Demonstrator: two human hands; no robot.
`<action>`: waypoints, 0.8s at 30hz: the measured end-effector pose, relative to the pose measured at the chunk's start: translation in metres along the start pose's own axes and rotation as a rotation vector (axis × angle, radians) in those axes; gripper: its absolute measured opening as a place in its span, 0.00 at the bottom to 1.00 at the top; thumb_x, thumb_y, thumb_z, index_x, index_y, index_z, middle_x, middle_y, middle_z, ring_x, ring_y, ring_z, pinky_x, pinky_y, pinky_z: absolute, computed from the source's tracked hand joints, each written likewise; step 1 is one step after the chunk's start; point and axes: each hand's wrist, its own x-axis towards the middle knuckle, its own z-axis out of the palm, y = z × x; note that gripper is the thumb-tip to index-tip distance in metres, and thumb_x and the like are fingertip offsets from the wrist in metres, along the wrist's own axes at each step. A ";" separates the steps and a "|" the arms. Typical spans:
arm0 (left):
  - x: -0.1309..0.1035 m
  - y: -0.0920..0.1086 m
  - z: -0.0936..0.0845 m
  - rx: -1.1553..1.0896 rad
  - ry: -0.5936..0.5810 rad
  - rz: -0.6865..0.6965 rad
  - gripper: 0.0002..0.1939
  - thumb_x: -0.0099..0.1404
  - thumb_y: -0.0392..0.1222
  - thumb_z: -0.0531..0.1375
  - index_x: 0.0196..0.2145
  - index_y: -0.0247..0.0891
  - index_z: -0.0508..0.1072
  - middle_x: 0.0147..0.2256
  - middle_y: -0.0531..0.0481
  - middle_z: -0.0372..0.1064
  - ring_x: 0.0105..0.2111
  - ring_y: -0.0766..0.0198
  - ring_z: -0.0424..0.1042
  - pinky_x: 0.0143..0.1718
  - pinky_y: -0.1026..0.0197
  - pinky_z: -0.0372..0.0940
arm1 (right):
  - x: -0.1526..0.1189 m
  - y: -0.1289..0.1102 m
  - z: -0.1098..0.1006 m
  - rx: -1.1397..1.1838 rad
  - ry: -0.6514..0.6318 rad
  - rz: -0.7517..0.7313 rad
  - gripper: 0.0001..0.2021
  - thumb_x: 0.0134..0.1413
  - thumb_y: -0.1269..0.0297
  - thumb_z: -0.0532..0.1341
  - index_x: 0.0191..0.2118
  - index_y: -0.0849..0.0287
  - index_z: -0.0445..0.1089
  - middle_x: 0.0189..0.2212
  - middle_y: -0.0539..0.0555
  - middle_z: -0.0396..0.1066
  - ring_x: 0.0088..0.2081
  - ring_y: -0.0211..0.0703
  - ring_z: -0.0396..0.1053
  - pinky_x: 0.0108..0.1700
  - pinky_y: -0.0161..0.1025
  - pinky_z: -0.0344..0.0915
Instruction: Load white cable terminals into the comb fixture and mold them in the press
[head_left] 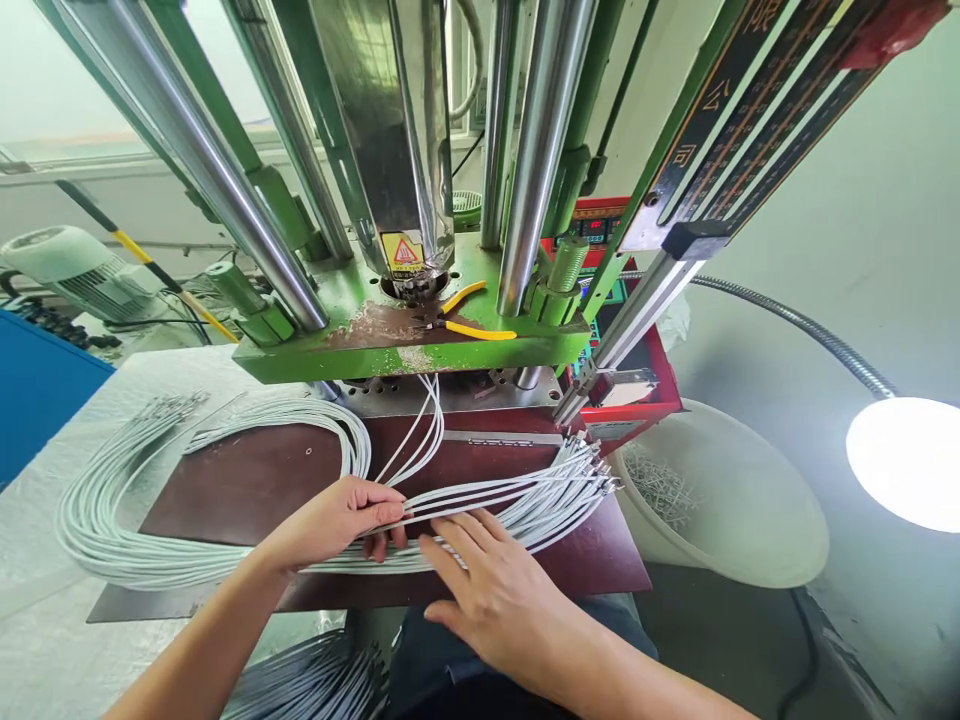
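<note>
Standing to the right of the brown board (pixel 255 490), a wide pale tub (pixel 757 500) is holding a tangle of thin whitish scraps (pixel 664 488), which are gathering at the left of its inside. A red control box (pixel 637 415) is standing just behind it.

The left hand (pixel 364 515) is reaching in from the lower left, its wrist bending inward, and its thumb and fingers are pinching a few of the white cables (pixel 540 520) just above the main bundle. The right hand (pixel 480 580) is coming in from the lower right, palm down, fingers spreading over the same cables and thumb pointing toward the left hand; whether any fingertip is gripping a strand, I cannot tell.

The white cables are running across the front of the board, their metal-tipped ends (pixel 585 465) bunching at the right, while their other side is curving around onto the table (pixel 37 610). Behind the hands, several thin strands (pixel 431 425) are hanging from beneath the green plate (pixel 345 358), where yellow-handled pliers (pixel 480 329) are lying
</note>
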 end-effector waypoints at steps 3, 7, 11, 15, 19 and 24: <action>-0.001 -0.003 -0.001 -0.059 0.040 -0.015 0.18 0.60 0.55 0.59 0.26 0.35 0.73 0.28 0.49 0.75 0.22 0.68 0.68 0.25 0.65 0.59 | -0.004 0.012 0.016 -0.021 -0.006 0.081 0.27 0.55 0.49 0.64 0.54 0.63 0.66 0.51 0.60 0.70 0.53 0.54 0.65 0.59 0.53 0.60; -0.004 0.002 0.000 -0.095 0.058 -0.036 0.18 0.57 0.55 0.62 0.26 0.35 0.72 0.22 0.52 0.71 0.19 0.70 0.63 0.21 0.66 0.57 | -0.015 0.029 0.007 -0.052 0.013 0.142 0.26 0.59 0.49 0.60 0.57 0.62 0.63 0.53 0.60 0.68 0.54 0.54 0.63 0.57 0.53 0.62; -0.007 0.026 0.006 -0.074 0.003 0.006 0.17 0.56 0.54 0.64 0.31 0.35 0.73 0.20 0.56 0.66 0.20 0.71 0.58 0.20 0.67 0.55 | -0.029 0.052 -0.007 -0.170 0.084 0.238 0.21 0.65 0.53 0.54 0.54 0.65 0.65 0.50 0.62 0.69 0.50 0.55 0.65 0.54 0.54 0.62; -0.006 0.053 0.017 -0.039 -0.115 0.076 0.18 0.59 0.56 0.62 0.33 0.36 0.72 0.21 0.55 0.67 0.19 0.72 0.58 0.20 0.68 0.54 | -0.038 0.073 -0.006 -0.238 0.147 0.277 0.16 0.67 0.56 0.52 0.43 0.62 0.70 0.39 0.60 0.71 0.41 0.52 0.67 0.47 0.51 0.64; -0.004 0.067 0.028 -0.014 -0.235 0.090 0.20 0.59 0.58 0.61 0.31 0.36 0.71 0.18 0.55 0.66 0.16 0.73 0.56 0.18 0.68 0.51 | -0.038 0.081 0.003 -0.196 0.199 0.276 0.11 0.63 0.62 0.55 0.33 0.59 0.71 0.36 0.58 0.70 0.40 0.50 0.66 0.45 0.48 0.64; 0.002 0.071 0.036 -0.099 -0.223 0.153 0.21 0.62 0.60 0.58 0.32 0.37 0.70 0.19 0.55 0.67 0.15 0.73 0.57 0.16 0.69 0.49 | -0.039 0.078 -0.011 0.058 0.205 0.388 0.09 0.62 0.63 0.57 0.42 0.61 0.72 0.40 0.60 0.70 0.44 0.51 0.65 0.49 0.50 0.63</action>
